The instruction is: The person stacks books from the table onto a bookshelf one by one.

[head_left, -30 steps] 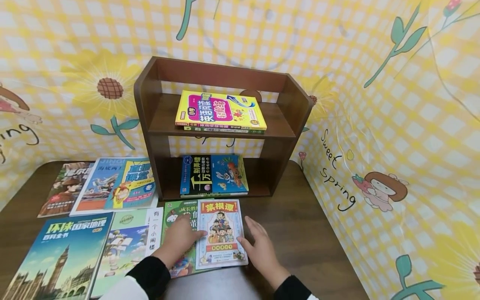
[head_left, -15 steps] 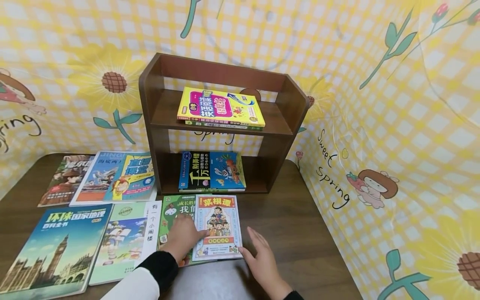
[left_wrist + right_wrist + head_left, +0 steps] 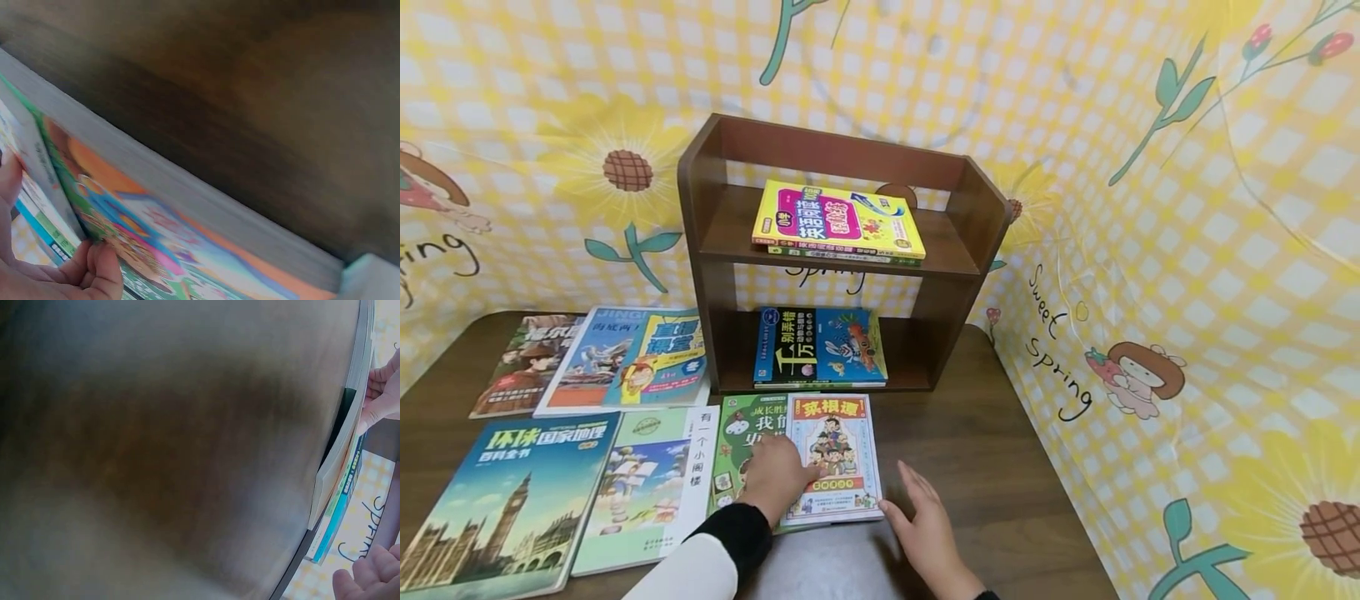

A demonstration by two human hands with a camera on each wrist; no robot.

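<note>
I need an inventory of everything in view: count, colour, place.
Two-tier wooden bookshelf: 1, dark brown, centre.
Paperback pile: 1, yellow-topped, upper shelf.
Second pile: 1, blue-topped, lower shelf.
Rectangular paperbacks: 3, mostly blue, table's left.
Another book: 1, brown, rear left.
Picture books: 2, greenish, table front.
Cartoon book: 1, white, overlapping the greener one.
Wooden table: 1, brown, underneath.
Floral checked cloth: 1, yellow-white, behind and right.
Left hand: 1, cartoon book's left edge.
Right hand: 1, right of it.
Cuffs: 2, black, wrists.

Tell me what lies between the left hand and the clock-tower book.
Head view: part of the green book, then the pale green and white book.
</note>
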